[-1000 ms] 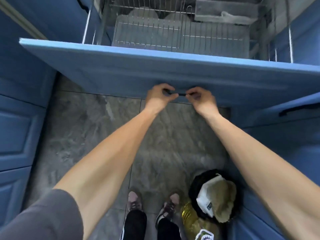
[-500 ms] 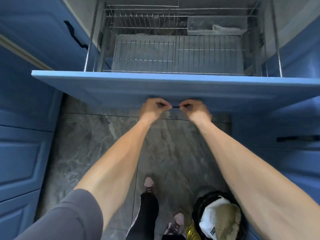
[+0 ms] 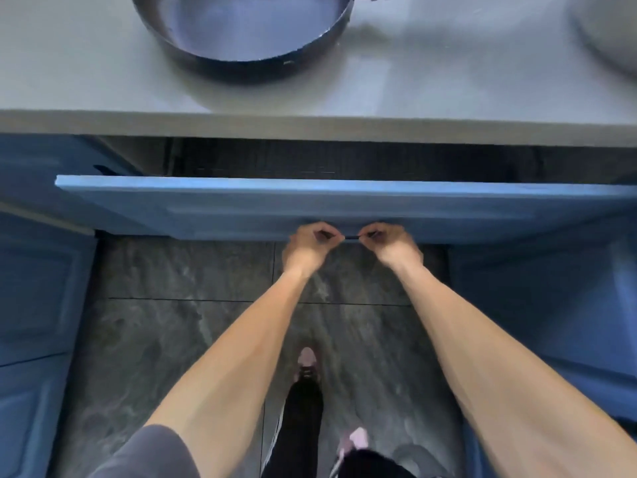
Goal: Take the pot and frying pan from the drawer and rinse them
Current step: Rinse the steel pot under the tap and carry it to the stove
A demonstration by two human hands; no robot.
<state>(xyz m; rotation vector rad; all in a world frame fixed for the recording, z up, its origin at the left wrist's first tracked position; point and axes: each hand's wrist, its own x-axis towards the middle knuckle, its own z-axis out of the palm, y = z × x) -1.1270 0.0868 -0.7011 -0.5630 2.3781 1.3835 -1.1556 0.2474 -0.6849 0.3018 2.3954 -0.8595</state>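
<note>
Head view: the person stands facing the blue drawer [image 3: 310,208], which spans the middle of the frame and is open only by a narrow gap under the grey countertop [image 3: 103,81]. Both hands meet at the frame centre on the dark drawer handle [image 3: 351,238]. The left hand [image 3: 308,244] has its fingers curled round the handle's left end; the right hand [image 3: 391,244] grips the right end likewise.

The dark frying pan [image 3: 241,32] sits on the countertop at upper centre. At the upper right edge a pale rounded vessel [image 3: 606,39], probably the pot, is cut off by the frame.

Risks, as judged:
- Fingers near the drawer front could be pinched if it shuts fast.
- A hard shut may jolt the countertop and shift the pan, which sits near the edge.
</note>
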